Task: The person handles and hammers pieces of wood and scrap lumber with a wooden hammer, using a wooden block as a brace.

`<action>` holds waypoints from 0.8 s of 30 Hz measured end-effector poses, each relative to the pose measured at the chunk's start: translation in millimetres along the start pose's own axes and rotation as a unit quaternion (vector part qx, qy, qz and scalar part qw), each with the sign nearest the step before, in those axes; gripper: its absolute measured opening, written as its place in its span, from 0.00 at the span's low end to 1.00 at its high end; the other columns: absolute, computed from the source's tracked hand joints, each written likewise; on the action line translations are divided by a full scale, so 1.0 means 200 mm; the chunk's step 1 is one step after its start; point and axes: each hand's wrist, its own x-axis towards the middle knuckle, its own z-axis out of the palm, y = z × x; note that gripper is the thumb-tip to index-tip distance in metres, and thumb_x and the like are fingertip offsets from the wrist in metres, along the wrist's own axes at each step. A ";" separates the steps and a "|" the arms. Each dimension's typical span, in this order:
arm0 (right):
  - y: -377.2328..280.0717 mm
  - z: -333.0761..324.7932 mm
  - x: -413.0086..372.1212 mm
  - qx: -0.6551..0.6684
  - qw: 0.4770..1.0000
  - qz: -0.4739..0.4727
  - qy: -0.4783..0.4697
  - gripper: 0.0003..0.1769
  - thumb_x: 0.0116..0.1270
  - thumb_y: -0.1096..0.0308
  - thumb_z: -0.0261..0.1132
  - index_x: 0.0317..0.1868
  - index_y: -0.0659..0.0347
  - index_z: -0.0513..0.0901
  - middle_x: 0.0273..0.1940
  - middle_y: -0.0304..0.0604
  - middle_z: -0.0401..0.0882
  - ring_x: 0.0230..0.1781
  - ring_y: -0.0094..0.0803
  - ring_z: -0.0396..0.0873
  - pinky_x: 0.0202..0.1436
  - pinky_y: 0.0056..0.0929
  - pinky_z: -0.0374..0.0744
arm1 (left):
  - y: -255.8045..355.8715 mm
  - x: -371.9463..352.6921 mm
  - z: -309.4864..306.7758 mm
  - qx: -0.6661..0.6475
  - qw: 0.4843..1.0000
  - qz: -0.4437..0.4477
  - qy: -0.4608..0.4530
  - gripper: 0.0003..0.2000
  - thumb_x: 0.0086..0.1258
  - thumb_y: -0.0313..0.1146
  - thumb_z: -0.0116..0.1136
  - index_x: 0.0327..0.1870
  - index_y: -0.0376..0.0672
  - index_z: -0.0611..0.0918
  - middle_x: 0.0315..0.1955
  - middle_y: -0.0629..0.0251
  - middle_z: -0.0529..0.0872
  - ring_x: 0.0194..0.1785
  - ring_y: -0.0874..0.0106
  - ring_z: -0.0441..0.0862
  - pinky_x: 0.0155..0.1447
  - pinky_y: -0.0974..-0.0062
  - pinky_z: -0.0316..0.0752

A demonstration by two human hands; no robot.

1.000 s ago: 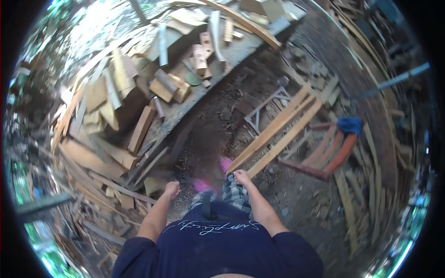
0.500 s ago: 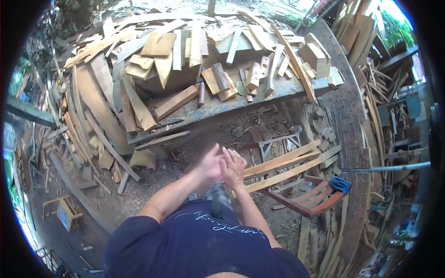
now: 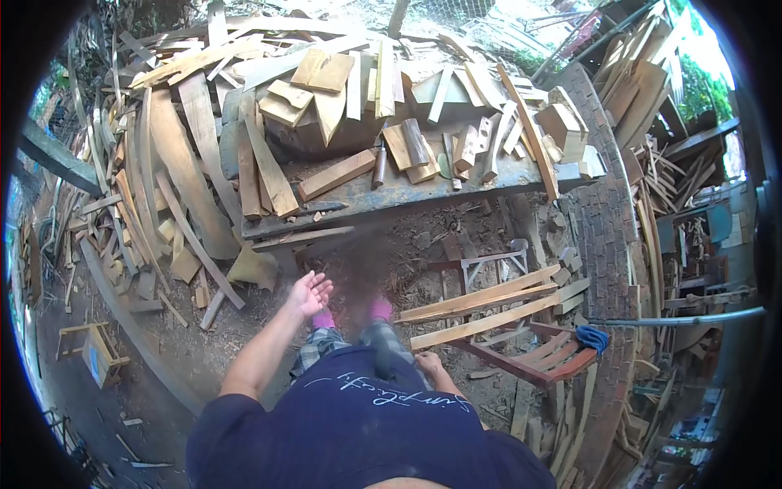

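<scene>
just beyond the curled, empty right hand [image 3: 429, 363], long planks [image 3: 489, 303] are laid left to right; the left hand [image 3: 312, 293] is held open.

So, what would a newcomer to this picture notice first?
First, the workbench at the top, heaped with wood offcuts. Below it, the left hand is open, palm up and empty. To the right, long planks lie beside a red frame with a blue cloth on its corner.
</scene>
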 end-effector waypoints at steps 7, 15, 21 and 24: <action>-0.18 0.03 0.17 -0.031 0.988 -0.147 -0.024 0.23 0.69 0.52 0.60 0.51 0.63 0.85 0.38 0.50 0.86 0.41 0.38 0.84 0.47 0.35 0.79 | -0.09 -0.01 -0.08 -0.005 1.000 -0.005 0.008 0.15 0.75 0.47 0.53 0.50 0.46 0.79 0.47 0.59 0.82 0.48 0.64 0.80 0.47 0.68 0.75; -0.62 -0.15 0.45 -0.065 0.970 -0.233 0.031 0.21 0.66 0.52 0.63 0.51 0.58 0.86 0.40 0.48 0.86 0.40 0.36 0.85 0.46 0.33 0.82 | 0.05 0.04 -0.05 0.029 0.999 0.041 -0.012 0.14 0.74 0.45 0.54 0.49 0.45 0.80 0.43 0.60 0.83 0.44 0.65 0.81 0.43 0.71 0.77; -0.80 -0.44 0.56 -0.031 0.973 -0.227 0.019 0.20 0.66 0.54 0.65 0.51 0.59 0.86 0.44 0.49 0.87 0.45 0.37 0.85 0.48 0.34 0.82 | 0.14 0.14 0.09 0.058 0.996 0.071 -0.005 0.14 0.74 0.46 0.55 0.49 0.47 0.81 0.42 0.61 0.85 0.44 0.66 0.82 0.43 0.70 0.77; -0.88 -0.62 0.77 0.079 0.979 -0.188 -0.023 0.18 0.67 0.57 0.65 0.50 0.61 0.85 0.41 0.47 0.87 0.37 0.30 0.85 0.40 0.31 0.83 | 0.16 0.28 0.27 0.109 0.989 0.099 0.026 0.14 0.73 0.46 0.57 0.49 0.48 0.81 0.40 0.64 0.85 0.41 0.69 0.83 0.39 0.73 0.77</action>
